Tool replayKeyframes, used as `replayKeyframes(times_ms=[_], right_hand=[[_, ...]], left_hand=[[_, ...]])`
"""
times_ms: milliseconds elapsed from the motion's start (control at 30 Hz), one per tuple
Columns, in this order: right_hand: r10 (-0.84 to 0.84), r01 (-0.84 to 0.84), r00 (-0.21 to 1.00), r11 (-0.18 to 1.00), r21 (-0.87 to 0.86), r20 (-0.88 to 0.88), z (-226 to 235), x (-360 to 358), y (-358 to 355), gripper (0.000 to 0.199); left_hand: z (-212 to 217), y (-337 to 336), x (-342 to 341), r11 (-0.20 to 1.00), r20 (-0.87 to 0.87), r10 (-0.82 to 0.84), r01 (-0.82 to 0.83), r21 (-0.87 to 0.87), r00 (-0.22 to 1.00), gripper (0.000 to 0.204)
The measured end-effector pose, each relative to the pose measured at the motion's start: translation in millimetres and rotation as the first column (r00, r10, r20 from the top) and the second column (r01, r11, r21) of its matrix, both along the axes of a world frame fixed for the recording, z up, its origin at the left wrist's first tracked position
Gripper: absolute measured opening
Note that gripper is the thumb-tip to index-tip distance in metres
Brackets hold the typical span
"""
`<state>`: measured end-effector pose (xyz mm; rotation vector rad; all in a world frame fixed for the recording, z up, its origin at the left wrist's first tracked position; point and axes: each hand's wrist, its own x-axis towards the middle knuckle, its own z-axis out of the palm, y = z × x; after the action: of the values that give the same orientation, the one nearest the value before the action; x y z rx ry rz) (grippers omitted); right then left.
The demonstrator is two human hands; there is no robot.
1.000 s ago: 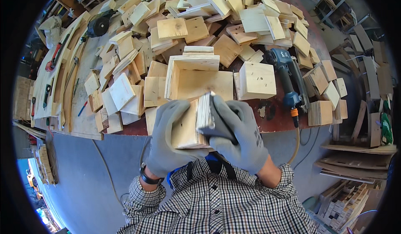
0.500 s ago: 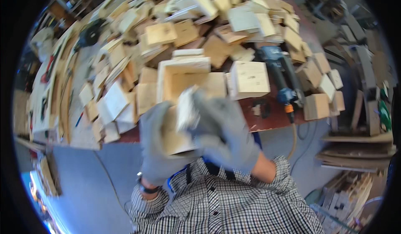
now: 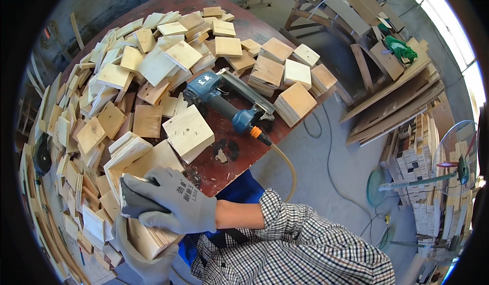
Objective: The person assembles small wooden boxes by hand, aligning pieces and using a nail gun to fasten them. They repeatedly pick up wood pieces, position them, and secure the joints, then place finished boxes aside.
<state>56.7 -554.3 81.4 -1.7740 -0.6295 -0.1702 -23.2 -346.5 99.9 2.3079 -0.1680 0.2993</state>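
Observation:
My right hand (image 3: 175,201), in a grey work glove, is closed around a dark grey block (image 3: 138,197) with a pale edge; its exact kind is hard to make out. Just below, my left hand (image 3: 140,257), also gloved, wraps around a stack of thin wooden boards (image 3: 150,239) with layered edges. The dark block is at the top of this stack; whether they touch is hidden by my right hand. Beyond my hands stands an open-fronted wooden box or corner piece (image 3: 127,155), beside a neat stack of square boards (image 3: 188,132).
A blue nail gun (image 3: 219,102) with a yellowish hose (image 3: 290,168) lies on the red tabletop (image 3: 229,158). Loose wooden squares (image 3: 114,76) are heaped at the left and back. Several board stacks (image 3: 295,102) line the right edge. A fan (image 3: 453,152) stands at the far right.
The view has swung right, so my hands now appear lower left. Both hands still hold their things, and the right hand now lies over the stack's upper end.

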Motion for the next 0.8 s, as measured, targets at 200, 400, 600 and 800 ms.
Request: replayKeyframes(times_ms=[200,400,600,800], right_hand=[[-0.046,0.054,0.987,0.997,-0.049,0.157,-9.9,-23.4,5.0,0.074],[-0.047,0.053,0.971,0.998,-0.016,0.233,-0.6,-42.5,4.5,0.077],[-0.071,0.066,0.985,0.997,0.039,0.157,-2.9,-19.7,-2.8,0.078],[0.128,-0.12,0.99,0.986,-0.117,0.064,0.7,7.0,-9.8,0.074]], left_hand=[[7.4,1.0,-1.7,0.947,-0.164,0.028,-0.079,-0.31,0.986,0.135],[18.7,-0.2,0.4,0.931,-0.165,0.023,-0.081,-0.355,0.986,0.126],[12.6,-4.1,-8.4,0.988,-0.087,0.0,-0.014,-0.155,0.996,0.133],[14.4,6.4,-6.6,0.998,0.044,-0.049,0.047,0.042,0.998,0.121]])
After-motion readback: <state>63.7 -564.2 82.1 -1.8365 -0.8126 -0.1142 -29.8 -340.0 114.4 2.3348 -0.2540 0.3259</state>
